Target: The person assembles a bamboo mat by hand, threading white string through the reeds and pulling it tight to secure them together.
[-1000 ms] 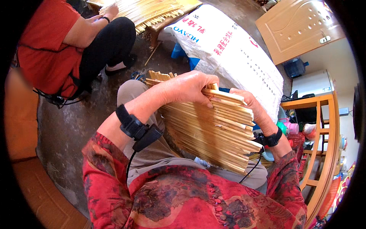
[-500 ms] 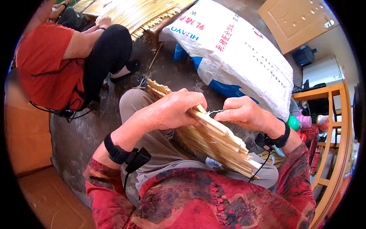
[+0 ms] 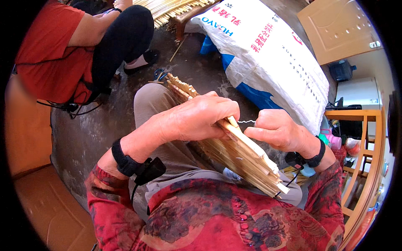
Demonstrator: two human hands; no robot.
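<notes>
A mat of pale, straw-like stalks lies aslant across my lap, its near right edge showing uneven stalk ends. My left hand is closed over its upper edge, gripping the stalks. From the left fingertips a thin white twisted string runs to my right hand, whose fingers are curled around it. That hand is just off the mat on the right. The string looks taut between the two hands. Its end inside the right fist is hidden.
A large white and blue woven sack covers something beyond my knees. At the left squats a person in a red shirt, beside a low table of stalks. A wooden frame and a pink jug stand at the right.
The view has shifted slightly, so the sack and both hands appear further right. My hands keep their grips on the mat and the string, still close together.
</notes>
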